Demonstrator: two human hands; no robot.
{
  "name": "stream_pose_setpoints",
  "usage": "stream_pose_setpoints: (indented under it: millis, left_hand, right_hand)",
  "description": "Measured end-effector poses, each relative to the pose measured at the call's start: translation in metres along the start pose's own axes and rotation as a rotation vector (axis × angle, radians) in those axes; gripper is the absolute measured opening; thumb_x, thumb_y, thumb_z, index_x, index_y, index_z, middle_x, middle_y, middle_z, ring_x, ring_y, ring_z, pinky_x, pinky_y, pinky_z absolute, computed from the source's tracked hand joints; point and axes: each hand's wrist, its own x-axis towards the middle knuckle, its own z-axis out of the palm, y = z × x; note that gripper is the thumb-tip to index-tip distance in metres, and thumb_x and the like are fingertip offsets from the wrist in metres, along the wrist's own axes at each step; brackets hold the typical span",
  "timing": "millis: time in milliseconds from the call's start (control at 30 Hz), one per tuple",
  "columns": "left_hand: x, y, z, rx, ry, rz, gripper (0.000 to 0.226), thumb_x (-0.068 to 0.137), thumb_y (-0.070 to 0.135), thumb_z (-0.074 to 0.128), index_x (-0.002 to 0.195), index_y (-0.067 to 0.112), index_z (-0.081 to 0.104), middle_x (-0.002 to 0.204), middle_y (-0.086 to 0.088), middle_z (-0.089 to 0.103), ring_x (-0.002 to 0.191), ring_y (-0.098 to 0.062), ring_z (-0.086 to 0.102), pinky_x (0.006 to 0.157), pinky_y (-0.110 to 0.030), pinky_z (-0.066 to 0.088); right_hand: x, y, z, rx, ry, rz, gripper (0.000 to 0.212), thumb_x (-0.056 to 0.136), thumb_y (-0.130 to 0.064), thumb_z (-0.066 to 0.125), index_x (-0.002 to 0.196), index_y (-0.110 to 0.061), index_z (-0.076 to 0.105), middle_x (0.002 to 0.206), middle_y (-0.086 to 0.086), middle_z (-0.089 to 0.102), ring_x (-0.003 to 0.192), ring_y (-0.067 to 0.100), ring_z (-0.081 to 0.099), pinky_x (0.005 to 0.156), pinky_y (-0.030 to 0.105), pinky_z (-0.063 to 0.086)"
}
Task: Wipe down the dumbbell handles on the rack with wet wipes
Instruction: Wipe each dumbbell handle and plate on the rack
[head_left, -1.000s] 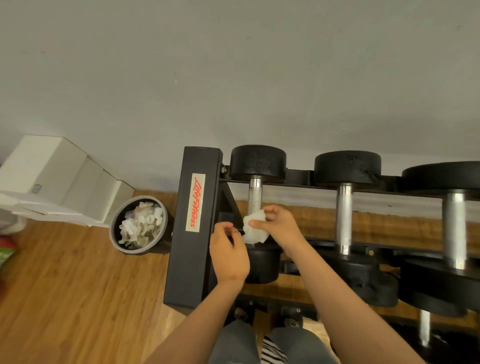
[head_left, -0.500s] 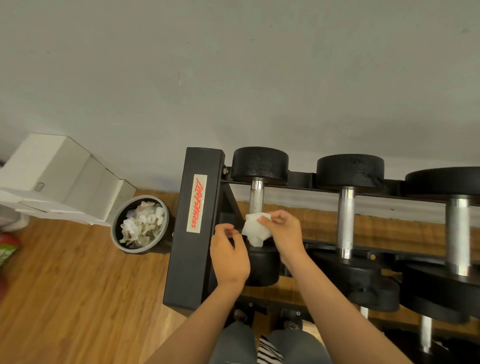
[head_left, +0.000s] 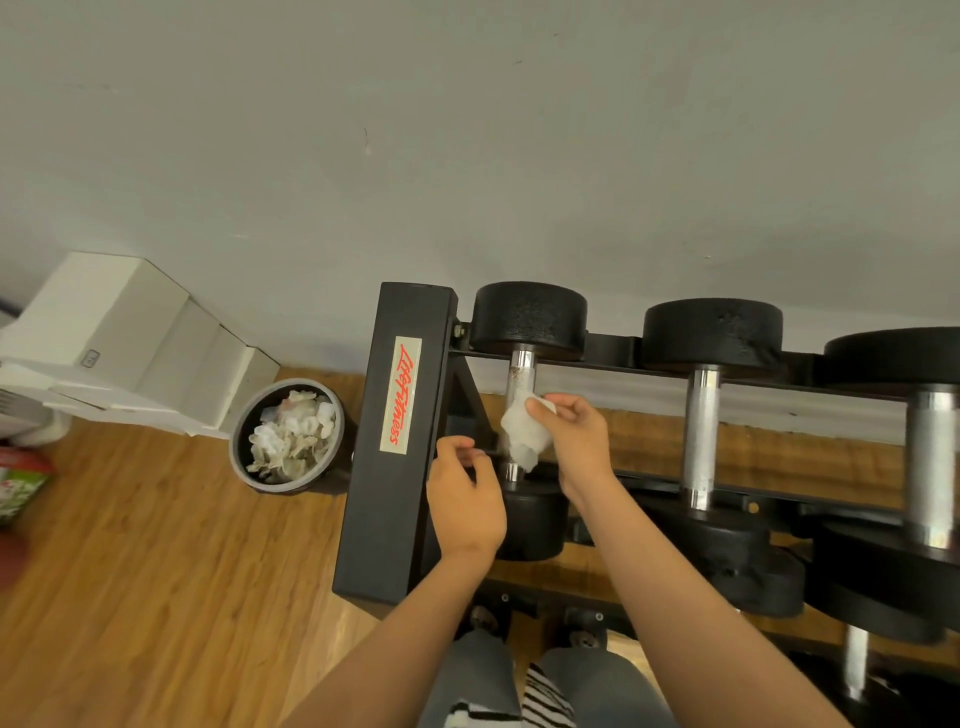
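Dumbbell handles (head_left: 701, 431) line the top tier of the black rack (head_left: 395, 519), chrome bars between black heads, and all the work is at the near-left end. Far left, white boxes (head_left: 130, 338) sit stacked against the wall on the wood floor. Next to them, a round grey bin (head_left: 244, 457) is heaped with crumpled used wipes, just beside the rack's end post with its red-lettered label. Now the left hand (head_left: 465, 499): it hovers in front of that post, fingers loosely curled, nothing visible in them, close beside the bar but I can't tell if it touches anything. Then the leftmost handle (head_left: 521, 376), with the wet wipe (head_left: 524, 434) bunched white over its lower half, hanging down toward the front head. Right hand (head_left: 571, 441) has it, thumb and fingertips pinching the wipe from the right, against the bar. Further right, two thicker handles stand bare, well apart from both hands.
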Motion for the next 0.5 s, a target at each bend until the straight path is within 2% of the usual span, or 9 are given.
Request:
stream_pose_setpoints:
  millis: [100, 267, 400, 500]
  left_hand:
    - [0.0, 0.001, 0.0, -0.002, -0.002, -0.005, 0.015, 0.098, 0.015, 0.052, 0.109, 0.025, 0.05, 0.096, 0.014, 0.056, 0.092, -0.001, 0.054, 0.085, -0.02, 0.044]
    - [0.0, -0.001, 0.0, 0.005, -0.008, -0.008, 0.015, 0.098, 0.015, 0.052, 0.108, 0.025, 0.05, 0.095, 0.014, 0.056, 0.091, 0.0, 0.054, 0.084, -0.019, 0.043]
    - [0.001, -0.001, 0.0, 0.001, -0.023, -0.012, 0.014, 0.098, 0.015, 0.052, 0.108, 0.025, 0.05, 0.094, 0.012, 0.06, 0.089, -0.002, 0.058, 0.076, -0.012, 0.042]
    - [0.001, -0.001, -0.001, 0.006, -0.026, -0.007, 0.014, 0.098, 0.014, 0.052, 0.108, 0.023, 0.051, 0.089, 0.014, 0.059, 0.085, -0.001, 0.059, 0.073, -0.012, 0.043]
  right_hand:
    - [-0.001, -0.005, -0.002, -0.039, -0.059, 0.004, 0.021, 0.084, -0.013, 0.074, 0.097, -0.017, 0.059, 0.095, -0.004, 0.067, 0.09, 0.012, 0.064, 0.067, 0.021, 0.051]
    - [-0.007, 0.009, -0.012, -0.037, -0.044, 0.06, 0.017, 0.084, -0.012, 0.074, 0.094, -0.013, 0.061, 0.1, 0.006, 0.069, 0.095, 0.02, 0.065, 0.075, 0.026, 0.053]
    - [-0.008, -0.004, -0.015, -0.338, -0.166, 0.094, 0.018, 0.084, -0.025, 0.075, 0.089, -0.01, 0.066, 0.099, 0.008, 0.068, 0.094, 0.021, 0.064, 0.078, 0.03, 0.053]
    - [-0.011, -0.01, -0.018, -0.486, -0.257, 0.066, 0.018, 0.084, -0.021, 0.075, 0.093, -0.013, 0.062, 0.096, 0.001, 0.064, 0.084, 0.009, 0.058, 0.065, 0.02, 0.046]
